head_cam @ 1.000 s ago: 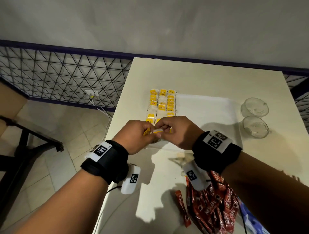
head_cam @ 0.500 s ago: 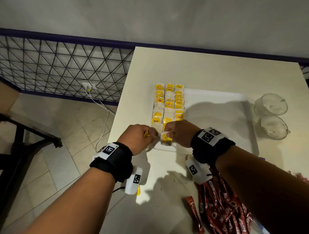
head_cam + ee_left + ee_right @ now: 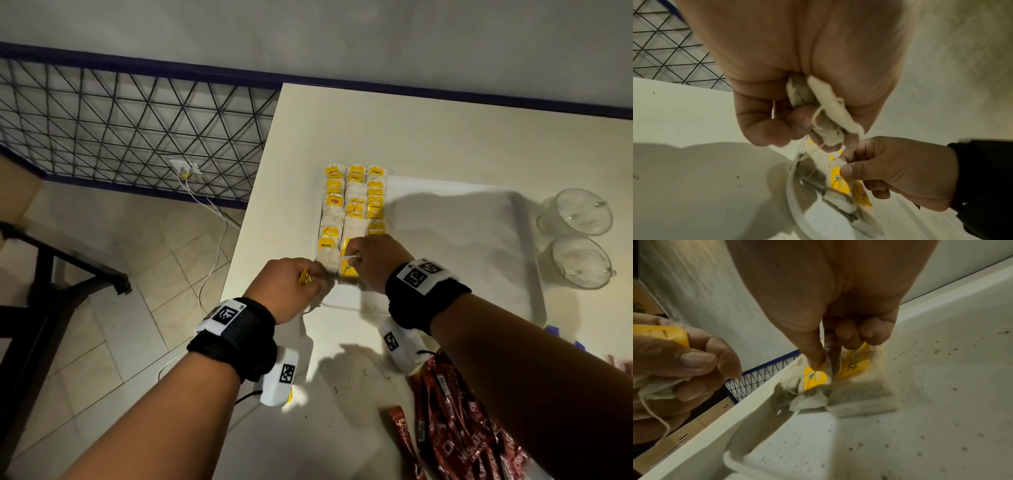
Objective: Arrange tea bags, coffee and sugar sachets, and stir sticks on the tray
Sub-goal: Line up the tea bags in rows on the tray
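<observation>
— What does each grip hold?

— The right hand (image 3: 375,262) pinches the top edge of one tea bag (image 3: 861,395) between thumb and forefinger. This bag lies on the white tray (image 3: 459,246), at the near end of the rows. The left hand (image 3: 291,287) is closed around a small bunch of tea bags (image 3: 818,110), just beside the near left corner of the tray. A yellow tag (image 3: 663,334) shows between its fingers and a string hangs down from it.

— Which way do the bags on the tray point?

— The laid tea bags (image 3: 354,205) make three rows, side by side, along the left edge of the tray. The rows run away from the person, and the yellow tags face up. How many bags are in each row I cannot tell, because they overlap.

— And around the tray?

— Two glass cups (image 3: 575,236) stand on the bench (image 3: 445,137) just to the right of the tray, one behind the other. A pile of red coffee sachets (image 3: 459,428) lies on the near side, under the right arm.
</observation>
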